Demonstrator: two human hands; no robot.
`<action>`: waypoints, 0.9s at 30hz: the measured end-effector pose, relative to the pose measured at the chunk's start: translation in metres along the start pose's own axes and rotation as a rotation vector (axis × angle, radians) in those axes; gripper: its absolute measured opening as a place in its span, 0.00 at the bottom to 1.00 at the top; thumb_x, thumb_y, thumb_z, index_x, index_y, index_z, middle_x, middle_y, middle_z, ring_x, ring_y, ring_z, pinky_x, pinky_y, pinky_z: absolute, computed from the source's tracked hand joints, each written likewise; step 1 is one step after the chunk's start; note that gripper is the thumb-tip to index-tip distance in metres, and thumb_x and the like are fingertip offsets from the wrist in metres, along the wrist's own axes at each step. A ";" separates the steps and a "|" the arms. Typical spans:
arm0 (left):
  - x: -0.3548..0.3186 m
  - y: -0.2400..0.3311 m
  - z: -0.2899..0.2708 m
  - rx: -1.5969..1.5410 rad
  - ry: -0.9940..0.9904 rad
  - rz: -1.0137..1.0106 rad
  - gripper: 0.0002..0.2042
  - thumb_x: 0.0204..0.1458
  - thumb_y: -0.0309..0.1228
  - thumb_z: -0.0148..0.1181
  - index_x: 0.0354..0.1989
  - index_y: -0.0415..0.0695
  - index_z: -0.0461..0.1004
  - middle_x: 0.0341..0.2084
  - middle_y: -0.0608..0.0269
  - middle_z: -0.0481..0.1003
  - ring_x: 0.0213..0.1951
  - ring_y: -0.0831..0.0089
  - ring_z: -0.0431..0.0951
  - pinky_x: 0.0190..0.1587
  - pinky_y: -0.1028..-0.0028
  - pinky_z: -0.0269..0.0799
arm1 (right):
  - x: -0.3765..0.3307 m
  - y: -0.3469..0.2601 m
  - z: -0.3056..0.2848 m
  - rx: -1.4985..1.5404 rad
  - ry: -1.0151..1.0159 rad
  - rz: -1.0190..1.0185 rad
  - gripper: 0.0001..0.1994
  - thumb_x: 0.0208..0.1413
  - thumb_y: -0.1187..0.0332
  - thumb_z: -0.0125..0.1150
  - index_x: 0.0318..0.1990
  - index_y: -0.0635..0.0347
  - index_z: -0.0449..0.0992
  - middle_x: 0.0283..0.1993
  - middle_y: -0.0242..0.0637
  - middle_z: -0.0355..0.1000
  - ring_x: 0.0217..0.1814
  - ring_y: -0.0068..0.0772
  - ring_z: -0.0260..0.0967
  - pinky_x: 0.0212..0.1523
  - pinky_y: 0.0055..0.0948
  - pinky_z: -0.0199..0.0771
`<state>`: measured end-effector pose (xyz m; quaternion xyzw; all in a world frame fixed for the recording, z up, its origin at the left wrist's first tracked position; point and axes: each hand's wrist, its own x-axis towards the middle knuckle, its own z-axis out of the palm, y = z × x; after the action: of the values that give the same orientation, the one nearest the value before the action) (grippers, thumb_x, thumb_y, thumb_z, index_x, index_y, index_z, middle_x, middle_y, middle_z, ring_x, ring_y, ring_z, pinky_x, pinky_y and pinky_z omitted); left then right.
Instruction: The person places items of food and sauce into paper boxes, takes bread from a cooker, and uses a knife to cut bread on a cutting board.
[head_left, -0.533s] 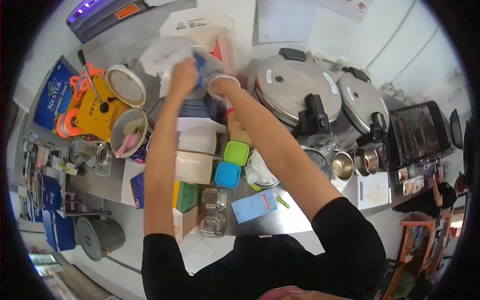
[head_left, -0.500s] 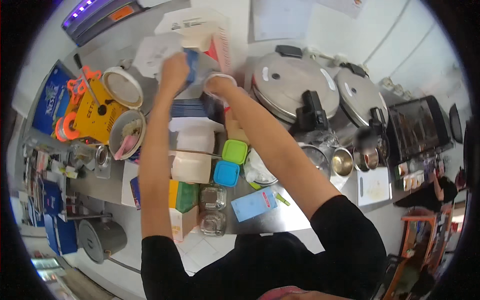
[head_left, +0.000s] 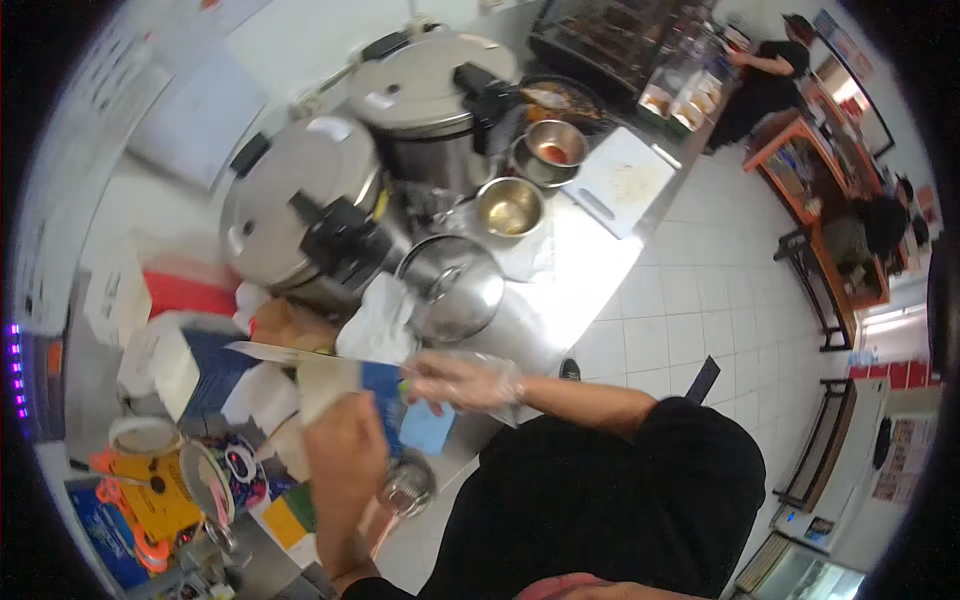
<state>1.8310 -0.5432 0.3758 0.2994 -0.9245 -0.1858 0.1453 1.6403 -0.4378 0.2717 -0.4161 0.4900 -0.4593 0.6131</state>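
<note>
In front of my body, a paper food carton with a cream side (head_left: 328,380) and a blue side is between my hands. My left hand (head_left: 345,445), bare and smeared by motion, is closed at its near edge. My right hand (head_left: 455,380), in a clear plastic glove, grips the carton's blue end, fingers bent over it. Just below the right hand lies a light blue packet (head_left: 427,428) on the counter. A stack of blue-and-white cartons (head_left: 205,370) stands to the left. A clear plastic tub (head_left: 408,487) is beside my left wrist.
Two large lidded cookers (head_left: 300,200) (head_left: 430,80) stand along the wall. Nearer are a metal lid (head_left: 452,288), steel bowls (head_left: 510,207) and a white cutting board (head_left: 622,182). A yellow box (head_left: 150,495) sits at lower left. Another person (head_left: 775,70) works at the far end.
My view has swung to the right. Both hands have come back from the carton stack toward my body, with a carton now held between them.
</note>
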 end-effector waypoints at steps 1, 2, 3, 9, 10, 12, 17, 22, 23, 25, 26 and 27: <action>0.004 0.024 0.030 -0.100 -0.109 -0.028 0.09 0.61 0.28 0.54 0.31 0.38 0.77 0.26 0.45 0.77 0.31 0.45 0.79 0.35 0.54 0.73 | -0.034 0.009 -0.019 -0.021 0.010 0.018 0.32 0.69 0.41 0.50 0.61 0.63 0.67 0.51 0.40 0.74 0.43 0.33 0.76 0.45 0.38 0.78; 0.010 0.048 0.060 -0.078 -0.163 0.062 0.09 0.60 0.28 0.54 0.30 0.37 0.77 0.26 0.44 0.77 0.30 0.45 0.79 0.35 0.54 0.74 | -0.066 0.018 -0.033 -0.020 0.115 0.018 0.33 0.68 0.40 0.50 0.63 0.63 0.65 0.52 0.42 0.74 0.45 0.35 0.76 0.47 0.38 0.78; 0.009 0.078 0.094 -0.047 -0.208 0.137 0.09 0.59 0.28 0.55 0.30 0.37 0.77 0.26 0.44 0.77 0.30 0.45 0.79 0.35 0.53 0.74 | -0.100 0.029 -0.048 -0.019 0.200 0.017 0.35 0.68 0.39 0.51 0.65 0.64 0.64 0.53 0.45 0.74 0.48 0.36 0.76 0.49 0.38 0.77; 0.043 0.224 0.290 -0.283 -0.357 0.184 0.08 0.52 0.29 0.62 0.33 0.35 0.77 0.27 0.42 0.78 0.31 0.42 0.79 0.37 0.51 0.75 | -0.233 0.082 -0.156 -0.081 0.732 0.351 0.39 0.64 0.38 0.55 0.66 0.69 0.65 0.56 0.55 0.75 0.57 0.45 0.75 0.55 0.41 0.75; 0.049 0.239 0.327 -0.330 -0.413 0.189 0.10 0.51 0.29 0.65 0.37 0.35 0.78 0.30 0.41 0.78 0.34 0.41 0.80 0.40 0.51 0.76 | -0.244 0.105 -0.183 -0.088 0.799 0.378 0.37 0.65 0.40 0.55 0.65 0.69 0.66 0.55 0.56 0.75 0.57 0.48 0.75 0.55 0.42 0.75; 0.052 0.258 0.395 -0.413 -0.422 0.220 0.15 0.49 0.30 0.68 0.42 0.35 0.79 0.34 0.40 0.79 0.39 0.42 0.80 0.46 0.51 0.76 | -0.255 0.159 -0.234 -0.191 0.866 0.419 0.34 0.66 0.43 0.53 0.63 0.68 0.68 0.54 0.58 0.76 0.57 0.54 0.75 0.55 0.44 0.75; 0.108 0.300 0.415 -0.495 -0.492 0.464 0.18 0.51 0.36 0.70 0.44 0.35 0.80 0.38 0.41 0.80 0.45 0.46 0.80 0.52 0.54 0.75 | -0.244 0.334 -0.390 -0.544 0.678 0.276 0.31 0.66 0.45 0.48 0.63 0.66 0.69 0.56 0.60 0.75 0.59 0.60 0.73 0.61 0.46 0.71; 0.277 0.267 0.346 -0.627 0.271 0.158 0.05 0.58 0.30 0.63 0.36 0.41 0.79 0.28 0.58 0.80 0.31 0.65 0.80 0.37 0.67 0.74 | -0.192 0.324 -0.498 -0.446 0.650 0.219 0.34 0.67 0.41 0.44 0.63 0.64 0.72 0.62 0.58 0.73 0.66 0.62 0.68 0.67 0.46 0.65; 0.315 0.261 0.322 -0.546 0.459 0.116 0.07 0.61 0.32 0.60 0.41 0.42 0.78 0.34 0.56 0.80 0.39 0.61 0.79 0.44 0.65 0.73 | -0.188 0.306 -0.514 -0.431 0.638 0.239 0.35 0.66 0.40 0.44 0.63 0.64 0.73 0.63 0.57 0.73 0.66 0.61 0.68 0.68 0.46 0.65; 0.365 0.187 0.298 -0.103 0.675 0.036 0.15 0.63 0.36 0.57 0.55 0.45 0.74 0.54 0.52 0.75 0.59 0.49 0.69 0.61 0.55 0.61 | -0.178 0.234 -0.511 -0.641 0.501 0.495 0.35 0.64 0.40 0.51 0.61 0.66 0.74 0.61 0.57 0.74 0.65 0.57 0.70 0.66 0.45 0.68; 0.384 0.159 0.293 0.089 0.750 0.021 0.17 0.63 0.35 0.57 0.59 0.46 0.74 0.50 0.51 0.78 0.53 0.49 0.73 0.59 0.57 0.66 | -0.178 0.200 -0.508 -0.783 0.467 0.581 0.34 0.63 0.41 0.53 0.61 0.66 0.74 0.60 0.57 0.74 0.65 0.57 0.71 0.65 0.45 0.69; 0.404 0.146 0.287 -0.041 0.631 0.007 0.18 0.63 0.34 0.57 0.60 0.46 0.73 0.49 0.51 0.78 0.51 0.50 0.75 0.58 0.58 0.67 | -0.182 0.173 -0.513 -0.924 0.456 0.673 0.34 0.63 0.42 0.55 0.60 0.66 0.75 0.60 0.57 0.75 0.64 0.56 0.72 0.64 0.45 0.70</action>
<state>1.3347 -0.6055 0.2468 0.3360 -0.8309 -0.1017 0.4318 1.1452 -0.2518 0.0558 -0.3524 0.8616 -0.0581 0.3607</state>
